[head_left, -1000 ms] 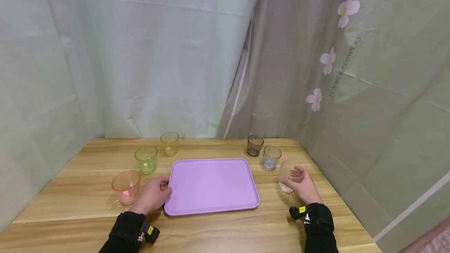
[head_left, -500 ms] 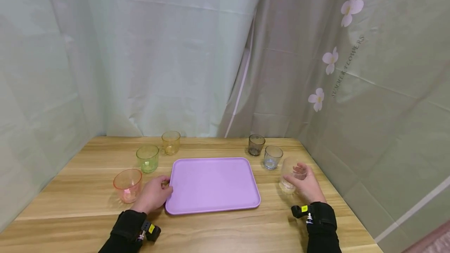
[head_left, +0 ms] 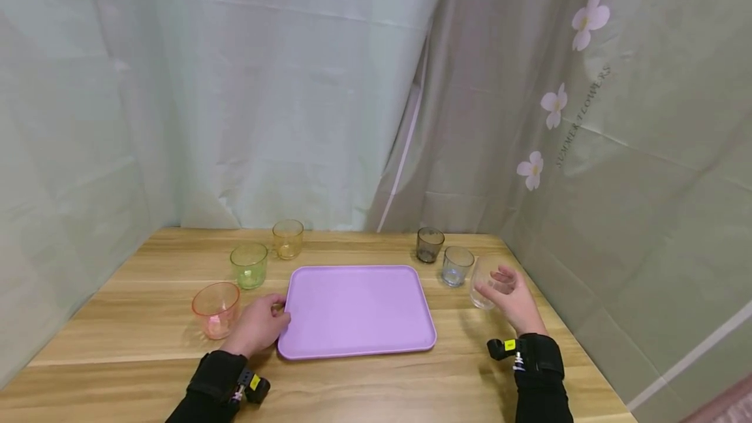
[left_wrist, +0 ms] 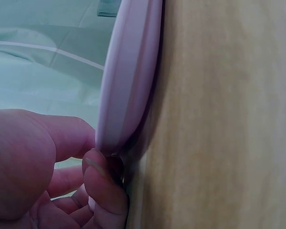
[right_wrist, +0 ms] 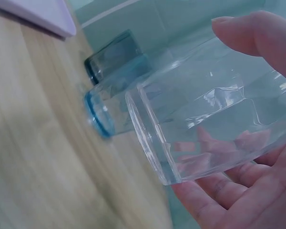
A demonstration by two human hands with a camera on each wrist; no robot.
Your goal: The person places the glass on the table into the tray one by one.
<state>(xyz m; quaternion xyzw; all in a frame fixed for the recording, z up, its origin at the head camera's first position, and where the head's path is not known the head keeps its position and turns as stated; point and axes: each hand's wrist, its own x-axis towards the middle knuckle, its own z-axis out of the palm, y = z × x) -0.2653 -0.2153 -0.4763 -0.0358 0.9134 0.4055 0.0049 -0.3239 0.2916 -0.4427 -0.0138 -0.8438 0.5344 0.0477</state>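
Observation:
My left hand (head_left: 257, 326) pinches the left edge of a lilac tray (head_left: 361, 311) lying on the wooden table. In the left wrist view, thumb and fingers meet at the corner of the tray's rim (left_wrist: 126, 71). My right hand (head_left: 516, 302) grips a clear drinking glass (head_left: 483, 294) from the right side. The right wrist view shows the glass (right_wrist: 214, 114) with its thick base off the tabletop, thumb on one side and fingers curled on the other. Just beyond it stand a bluish glass (head_left: 457, 267) and a smoky grey glass (head_left: 430, 245).
Left of the tray, a pink glass (head_left: 215, 311), a green glass (head_left: 249, 266) and a yellow glass (head_left: 288, 240) form a slanting row. The pink one is close beside my left hand. Curtains (head_left: 294, 96) enclose the table (head_left: 376, 387) at the back and sides.
My right hand has raised the clear glass from the tabletop. The left hand keeps its hold on the tray, and the other glasses stay in place.

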